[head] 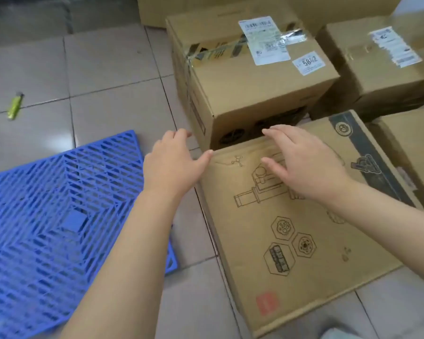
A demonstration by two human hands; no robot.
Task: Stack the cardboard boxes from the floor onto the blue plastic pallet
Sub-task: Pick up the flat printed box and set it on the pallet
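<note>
While spread, both hands (174, 162) (304, 162) reach printed box (291, 241).

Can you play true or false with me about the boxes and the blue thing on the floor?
1. The blue pallet already has a box on it. False: nothing is stacked on it yet.
2. Both hands reach toward the box with drawings. True: the left hand is at its corner and the right hand is over its top.
3. The taped box carries white labels. True.
4. A red ball lies on the floor tiles. False: a small yellow-green object lies there.
5. The left hand grips a box tightly. False: its fingers are spread open.
</note>
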